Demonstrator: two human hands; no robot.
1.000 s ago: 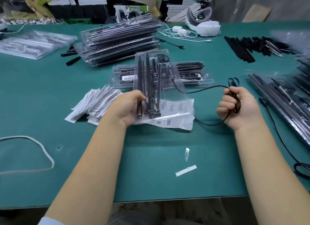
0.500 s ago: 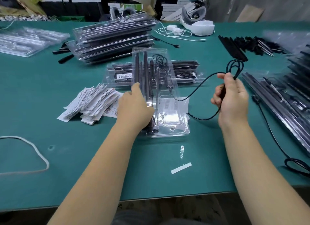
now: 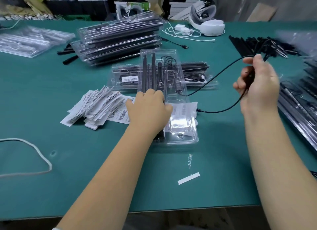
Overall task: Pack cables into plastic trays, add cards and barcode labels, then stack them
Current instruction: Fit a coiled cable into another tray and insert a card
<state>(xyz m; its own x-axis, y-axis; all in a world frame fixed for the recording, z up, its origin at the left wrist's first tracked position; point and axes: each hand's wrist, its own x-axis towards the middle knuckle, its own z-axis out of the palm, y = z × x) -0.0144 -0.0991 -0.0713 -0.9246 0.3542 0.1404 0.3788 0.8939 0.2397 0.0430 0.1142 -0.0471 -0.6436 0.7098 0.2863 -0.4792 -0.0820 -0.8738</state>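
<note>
A clear plastic tray (image 3: pixel 181 137) lies lengthwise on the green table, holding black rods and a small coiled cable. My left hand (image 3: pixel 149 109) rests flat on the tray's near left part, over the rods. A black cable (image 3: pixel 221 73) runs from the tray up to my right hand (image 3: pixel 257 85), which grips it in curled fingers to the right of the tray. A white card with barcodes (image 3: pixel 185 109) lies under the tray. A second packed tray with a barcode label (image 3: pixel 130 79) lies crosswise behind.
A pile of barcode cards (image 3: pixel 96 108) sits left of the tray. Packed trays are stacked behind (image 3: pixel 118 41) and along the right edge (image 3: pixel 301 113). Empty trays (image 3: pixel 29 41) lie far left. Loose black rods (image 3: pixel 253 46) lie at the back right. A white strip (image 3: pixel 188 178) lies near the front.
The tray has gone from tilted up in my left hand to lying flat on the table, with my left hand now resting on it. My right hand has lifted the cable up and to the right.
</note>
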